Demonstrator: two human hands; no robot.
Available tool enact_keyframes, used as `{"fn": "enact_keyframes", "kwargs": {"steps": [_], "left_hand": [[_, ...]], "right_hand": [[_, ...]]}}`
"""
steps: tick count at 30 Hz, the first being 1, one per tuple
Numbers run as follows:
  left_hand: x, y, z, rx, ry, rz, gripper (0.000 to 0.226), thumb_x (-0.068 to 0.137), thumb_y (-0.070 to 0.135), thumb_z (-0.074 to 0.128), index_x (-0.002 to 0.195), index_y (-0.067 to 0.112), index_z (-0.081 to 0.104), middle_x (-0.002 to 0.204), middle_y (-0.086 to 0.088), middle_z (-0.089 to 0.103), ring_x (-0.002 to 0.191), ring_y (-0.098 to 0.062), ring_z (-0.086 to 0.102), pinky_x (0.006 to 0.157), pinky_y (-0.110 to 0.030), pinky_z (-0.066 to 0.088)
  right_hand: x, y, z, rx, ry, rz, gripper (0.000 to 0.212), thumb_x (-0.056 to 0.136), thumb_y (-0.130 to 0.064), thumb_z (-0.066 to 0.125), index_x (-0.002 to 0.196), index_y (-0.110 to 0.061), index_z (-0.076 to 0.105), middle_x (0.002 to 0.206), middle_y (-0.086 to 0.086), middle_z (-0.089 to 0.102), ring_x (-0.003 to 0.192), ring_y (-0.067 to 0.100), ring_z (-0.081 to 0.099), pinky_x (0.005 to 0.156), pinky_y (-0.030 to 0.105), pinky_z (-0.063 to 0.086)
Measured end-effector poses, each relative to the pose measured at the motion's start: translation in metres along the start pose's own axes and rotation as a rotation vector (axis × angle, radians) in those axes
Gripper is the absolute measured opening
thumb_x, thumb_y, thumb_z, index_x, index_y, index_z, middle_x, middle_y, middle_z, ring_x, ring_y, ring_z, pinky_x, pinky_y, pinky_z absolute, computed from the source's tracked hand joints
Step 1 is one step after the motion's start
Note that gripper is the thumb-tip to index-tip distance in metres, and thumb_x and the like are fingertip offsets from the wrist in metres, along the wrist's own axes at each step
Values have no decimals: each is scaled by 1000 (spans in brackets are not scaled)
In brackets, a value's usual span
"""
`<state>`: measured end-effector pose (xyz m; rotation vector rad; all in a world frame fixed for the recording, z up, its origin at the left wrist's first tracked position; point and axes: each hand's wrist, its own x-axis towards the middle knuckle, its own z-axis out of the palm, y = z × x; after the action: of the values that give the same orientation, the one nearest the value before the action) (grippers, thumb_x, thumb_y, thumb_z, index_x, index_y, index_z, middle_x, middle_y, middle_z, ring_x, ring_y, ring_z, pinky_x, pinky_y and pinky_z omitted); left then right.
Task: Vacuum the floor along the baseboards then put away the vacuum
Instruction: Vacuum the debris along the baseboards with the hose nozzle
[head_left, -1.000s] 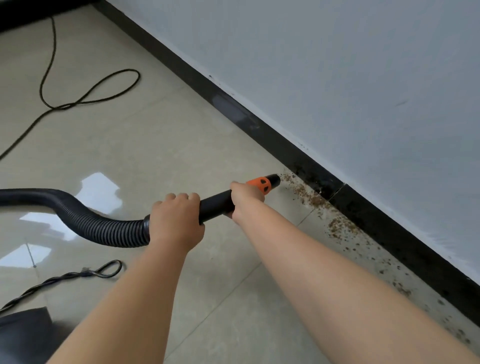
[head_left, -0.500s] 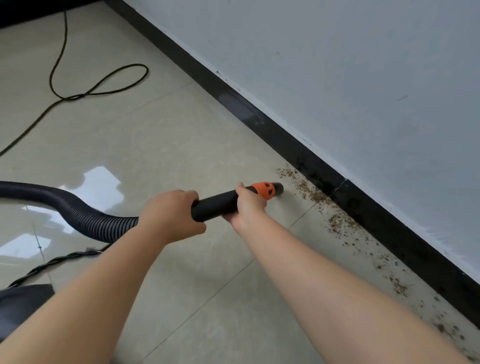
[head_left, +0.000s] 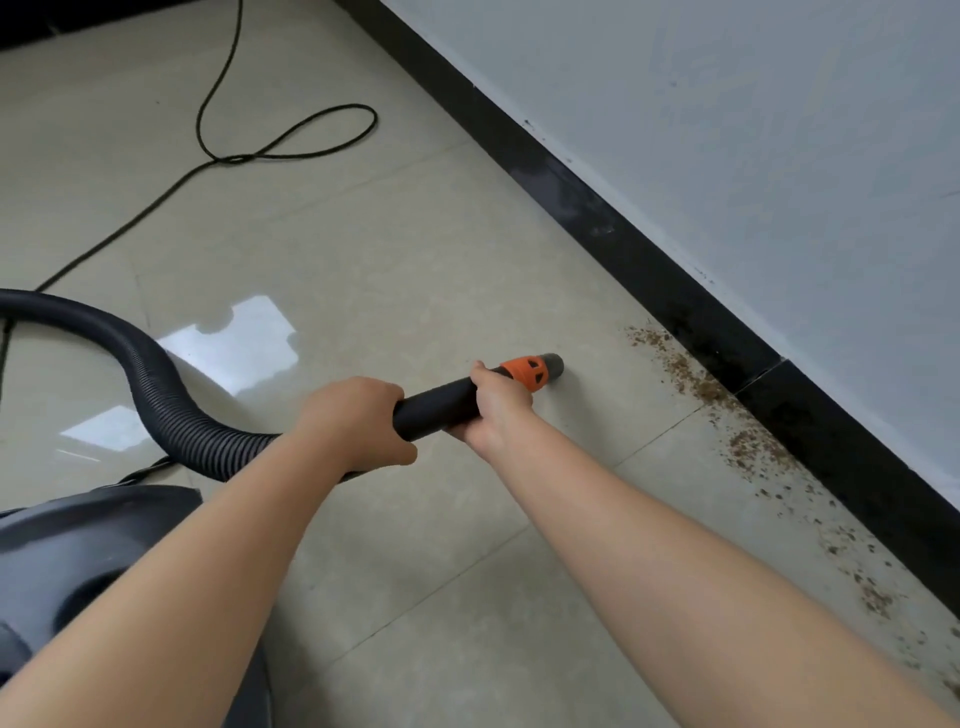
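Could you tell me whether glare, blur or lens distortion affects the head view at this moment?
Head view: bright window glare reflects off the glossy floor tiles beside the hose; wide-angle distortion stretches both forearms at the bottom edge; the debris along the baseboard stays reasonably sharp; no strong shadows.

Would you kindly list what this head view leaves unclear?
- Vacuum body: cut off by the left and bottom edges.
- Hose: its far end leaves the left edge.
- Nozzle opening: faces away.
- Cord: plug out of frame.
- Debris: runs past the right edge.
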<state>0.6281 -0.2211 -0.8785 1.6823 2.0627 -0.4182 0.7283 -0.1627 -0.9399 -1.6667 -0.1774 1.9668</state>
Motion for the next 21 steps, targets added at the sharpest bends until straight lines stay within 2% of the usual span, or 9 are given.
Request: {"fn": "enact_keyframes", "kwargs": {"steps": [6,10,14,17,21], "left_hand": [[17,27,17,-57,114,-12,18,77,25,58,90,19,46,66,7,41,71,-20,49,57,-23,34],[20,32,19,-69,98,-4,18,77,26,59,88,19,47,66,6,43,69,-19,49,49,-22,31],[14,10,3,-6,-103,-11,19,73,24,64,85,21,50,72,5,51,75,-19,55,63,-25,43],[6,-12,-9,98,-299,-32,22,71,16,65,89,21,53,76,4,55,77,-18,57,68,-26,46],[0,-30,-16,178,-475,-36,30,70,8,64,95,20,54,76,5,51,78,-19,54,67,-26,43]], "right_hand": [[16,-24,-10,-35,46,-62,56,90,-24,60,138,-13,33,128,15,52,110,37,55,69,50,50],[18,-30,-18,-38,33,-77,53,92,-24,59,137,-11,35,125,16,52,109,35,55,70,48,50],[4,-3,-7,-49,9,-28,56,90,-25,60,137,-10,32,127,16,52,109,36,56,60,45,53],[-18,26,1,2,-28,26,48,92,-23,58,131,-4,37,123,17,53,105,35,58,61,44,53],[-46,55,0,45,-43,79,34,93,-21,58,118,-2,44,96,12,55,83,28,63,64,38,55]]}}
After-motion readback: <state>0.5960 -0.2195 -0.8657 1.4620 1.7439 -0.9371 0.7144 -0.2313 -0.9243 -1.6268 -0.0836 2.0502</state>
